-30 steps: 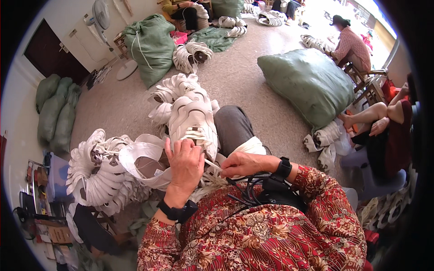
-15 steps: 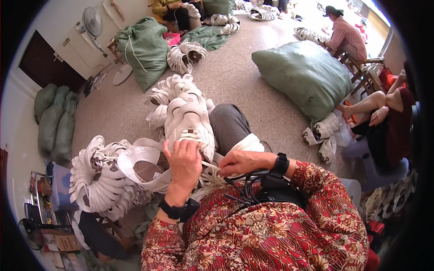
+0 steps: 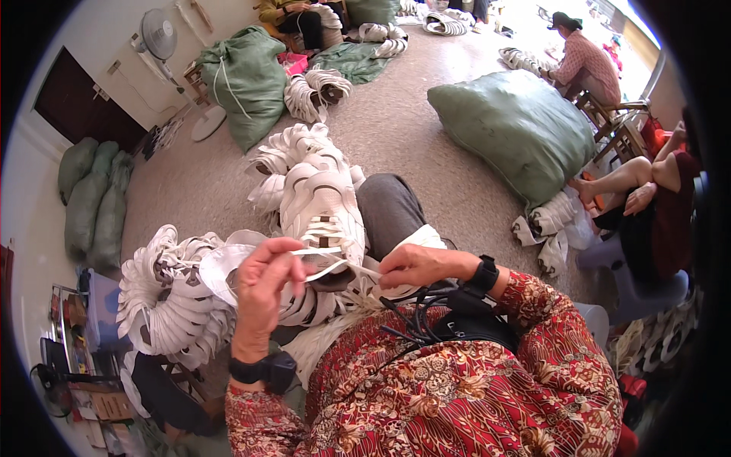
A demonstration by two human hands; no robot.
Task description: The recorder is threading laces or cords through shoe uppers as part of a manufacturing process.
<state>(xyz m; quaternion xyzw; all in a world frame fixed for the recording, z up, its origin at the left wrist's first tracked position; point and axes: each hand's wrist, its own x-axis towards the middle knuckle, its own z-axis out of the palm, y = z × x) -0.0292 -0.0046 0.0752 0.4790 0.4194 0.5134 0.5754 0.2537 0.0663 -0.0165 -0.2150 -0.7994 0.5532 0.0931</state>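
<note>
A white shoe upper point(image 3: 318, 199) rests in front of me, at the near end of a row of nested uppers, with white lace crossing its eyelets. My left hand point(image 3: 266, 280) is to the left of its opening, with a white shoelace point(image 3: 324, 273) pinched in its fingers. On the other side, my right hand point(image 3: 419, 266) grips a lace end between thumb and finger, stretched toward the upper. More loose laces point(image 3: 343, 314) lie across my lap, below both hands. A coiled stack of white uppers point(image 3: 171, 305) sits at my left.
A big green sack point(image 3: 514, 137) lies at the right, beyond my knee point(image 3: 392, 206). Another green sack point(image 3: 247, 84) stands ahead near a fan point(image 3: 158, 34). A seated person point(image 3: 659, 206) is at the right edge, and others sit farther back. Black cords point(image 3: 419, 308) hang at my waist.
My left hand has moved left and slightly down, away from the upper, drawing the lace out. The right hand has shifted slightly to the right, still holding its lace.
</note>
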